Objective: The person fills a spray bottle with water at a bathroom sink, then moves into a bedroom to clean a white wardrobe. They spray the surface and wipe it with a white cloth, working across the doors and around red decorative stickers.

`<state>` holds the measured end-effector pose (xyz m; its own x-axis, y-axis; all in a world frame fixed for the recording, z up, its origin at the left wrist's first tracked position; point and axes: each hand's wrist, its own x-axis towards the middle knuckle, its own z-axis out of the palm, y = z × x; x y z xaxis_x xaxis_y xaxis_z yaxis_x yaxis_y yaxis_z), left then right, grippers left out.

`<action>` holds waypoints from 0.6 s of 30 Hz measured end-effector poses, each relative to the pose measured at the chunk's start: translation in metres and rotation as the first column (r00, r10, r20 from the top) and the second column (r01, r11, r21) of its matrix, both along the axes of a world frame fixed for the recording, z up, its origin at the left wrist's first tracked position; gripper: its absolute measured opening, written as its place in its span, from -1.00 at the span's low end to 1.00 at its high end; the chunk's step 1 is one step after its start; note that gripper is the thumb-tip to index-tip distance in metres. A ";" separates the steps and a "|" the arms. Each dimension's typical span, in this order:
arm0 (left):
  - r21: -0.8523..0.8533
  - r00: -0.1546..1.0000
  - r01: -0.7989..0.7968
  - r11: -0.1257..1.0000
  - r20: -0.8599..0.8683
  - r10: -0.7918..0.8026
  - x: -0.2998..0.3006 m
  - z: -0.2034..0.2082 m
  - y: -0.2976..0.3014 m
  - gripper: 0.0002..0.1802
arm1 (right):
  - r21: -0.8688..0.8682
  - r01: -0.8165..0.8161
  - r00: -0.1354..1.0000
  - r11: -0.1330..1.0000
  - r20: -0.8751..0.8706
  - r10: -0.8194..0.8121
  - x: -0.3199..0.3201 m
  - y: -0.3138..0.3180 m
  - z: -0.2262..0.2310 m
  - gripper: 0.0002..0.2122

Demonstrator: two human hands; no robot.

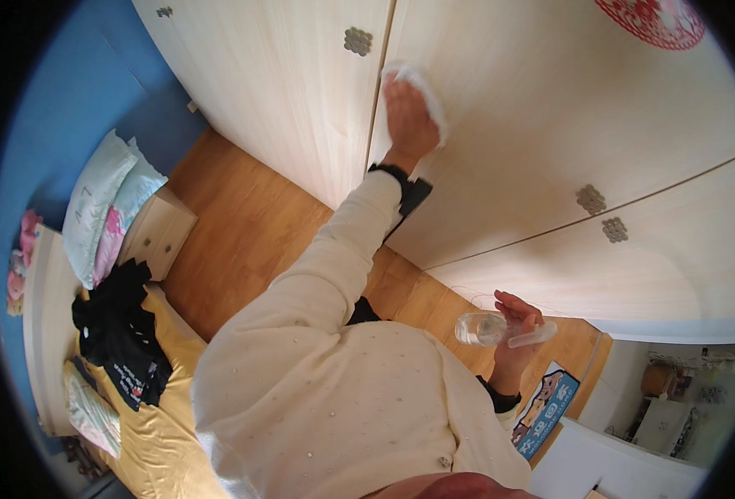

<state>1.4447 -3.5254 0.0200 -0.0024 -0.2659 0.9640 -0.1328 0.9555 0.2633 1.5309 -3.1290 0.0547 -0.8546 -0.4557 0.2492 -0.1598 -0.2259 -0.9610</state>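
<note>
While the left hand (411,121) lies flat on cloth (431,98), the right hand (516,353) grips a bottle (479,329).

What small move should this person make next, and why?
Probably slide the left hand and its white cloth a little farther across the pale wardrobe door: the cloth is against the door but covers only a small patch, while the right hand holds a clear bottle off to the side.

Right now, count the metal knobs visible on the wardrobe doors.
4: a first knob near the top left, a second knob up-left of the white cloth, a third knob and fourth knob paired, up-right of the clear bottle. The cloth may hide another.
</note>
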 end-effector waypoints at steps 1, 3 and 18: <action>0.144 0.996 0.013 0.990 0.088 -0.026 0.006 -0.032 -0.005 -0.47 | -0.009 -0.013 1.000 1.000 -0.009 0.013 0.002 -0.004 -0.001 -0.62; 0.131 0.985 -0.041 0.991 0.169 0.018 0.017 -0.088 -0.003 -0.51 | -0.011 0.023 0.999 1.000 0.029 -0.023 0.007 -0.017 -0.004 -0.61; -0.109 1.000 0.012 0.994 -0.005 -0.013 0.079 0.074 -0.210 -0.33 | -0.193 0.013 1.000 0.981 -0.006 -0.015 0.053 -0.187 0.019 -0.60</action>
<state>1.5233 -3.7355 0.0935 0.0010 -0.1592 0.9872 -0.1194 0.9802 0.1582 1.5836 -3.3157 0.0733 -0.8582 -0.3866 0.3377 -0.1713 -0.4044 -0.8984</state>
